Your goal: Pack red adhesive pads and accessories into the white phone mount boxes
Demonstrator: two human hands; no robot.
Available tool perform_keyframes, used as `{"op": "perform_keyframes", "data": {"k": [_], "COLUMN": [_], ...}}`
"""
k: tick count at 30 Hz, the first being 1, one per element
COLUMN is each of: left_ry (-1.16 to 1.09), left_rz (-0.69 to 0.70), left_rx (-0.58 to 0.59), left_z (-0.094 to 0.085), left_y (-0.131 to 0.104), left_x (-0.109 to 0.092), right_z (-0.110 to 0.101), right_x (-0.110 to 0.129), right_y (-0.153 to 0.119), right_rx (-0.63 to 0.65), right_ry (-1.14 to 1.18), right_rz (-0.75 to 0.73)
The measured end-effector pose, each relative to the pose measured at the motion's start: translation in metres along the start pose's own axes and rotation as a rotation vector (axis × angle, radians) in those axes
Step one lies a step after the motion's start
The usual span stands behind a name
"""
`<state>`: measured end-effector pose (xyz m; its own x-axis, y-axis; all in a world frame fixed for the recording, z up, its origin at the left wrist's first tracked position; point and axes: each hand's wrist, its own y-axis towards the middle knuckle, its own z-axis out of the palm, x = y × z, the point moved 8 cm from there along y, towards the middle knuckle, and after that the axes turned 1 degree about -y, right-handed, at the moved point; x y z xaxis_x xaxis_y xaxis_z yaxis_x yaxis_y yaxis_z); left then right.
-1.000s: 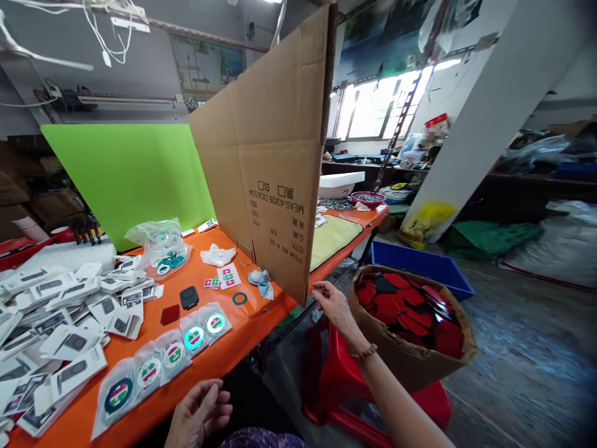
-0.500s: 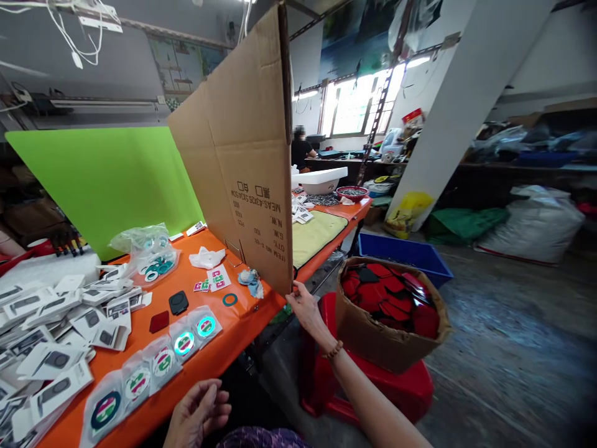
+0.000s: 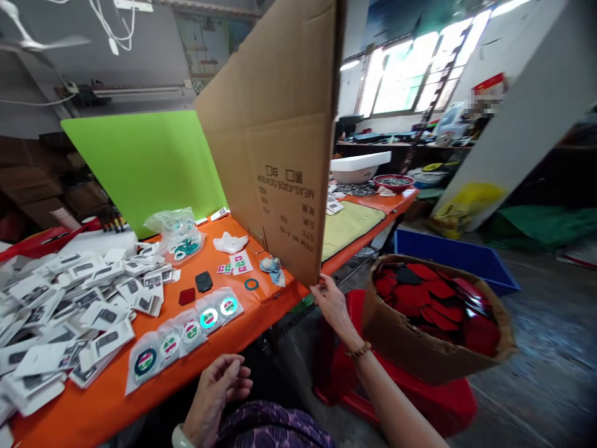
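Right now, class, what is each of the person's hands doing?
Left hand: fingers loosely curled, holding nothing, resting near the lap.
Right hand: fingers at the lower corner of the tall brown cardboard sheet; a firm grip cannot be told.

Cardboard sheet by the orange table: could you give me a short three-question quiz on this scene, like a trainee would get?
1. True or false: the right hand touches the bottom corner of the cardboard sheet.
2. What fills the cardboard box on the red stool? A) red and black pads B) white cards C) green rings
3. Where does the left hand rest?

Key: 1 true. 2 A. 3 On the person's lap, below the orange table edge, holding nothing.
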<state>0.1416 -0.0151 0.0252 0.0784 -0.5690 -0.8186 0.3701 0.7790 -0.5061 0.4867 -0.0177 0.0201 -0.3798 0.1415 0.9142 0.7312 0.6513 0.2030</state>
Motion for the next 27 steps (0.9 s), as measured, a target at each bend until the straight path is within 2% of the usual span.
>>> {"op": "perform_keyframes", "data": {"k": [4,7,9,12,14,18,21,27], "left_ry": [-0.025,-0.075,-0.108,-0.152,-0.182,-0.250,-0.292,-0.258], "left_rz": [0.025,0.040,0.049,0.061,0.066,0.068,0.074,0.142], "left_rx": [-0.024,-0.063,-0.103,-0.170,-0.212,-0.299,-0.367,-0.536], "left_z": [-0.014,-0.035,-0.054,-0.083,-0.102,-0.136,-0.158,-0.202], "left_y": [0.002,0.004,0.004,0.004,0.003,-0.001,-0.005,-0.015], "left_x": [-0.006,-0.007,-0.007,-0.005,-0.003,-0.002,-0.004,-0.005], "right_z": [0.001,0.003,0.014,0.048,0.074,0.119,0.150,0.200], "right_x": [-0.006,-0.020,-0.032,-0.043,-0.041,-0.018,0.004,0.033], "right_y": [-0.013,-0.030,-0.043,-0.061,-0.069,-0.073,-0.074,-0.091], "right_rx": [0.008,-0.051,-0.041,0.081,0.165,0.266,0.343,0.476], "right_ry": [0.068,0.121,0.146,0.178,0.184,0.141,0.082,-0.042], "right_rz": [0.035,0.094,0.135,0.194,0.212,0.194,0.112,-0.033]}}
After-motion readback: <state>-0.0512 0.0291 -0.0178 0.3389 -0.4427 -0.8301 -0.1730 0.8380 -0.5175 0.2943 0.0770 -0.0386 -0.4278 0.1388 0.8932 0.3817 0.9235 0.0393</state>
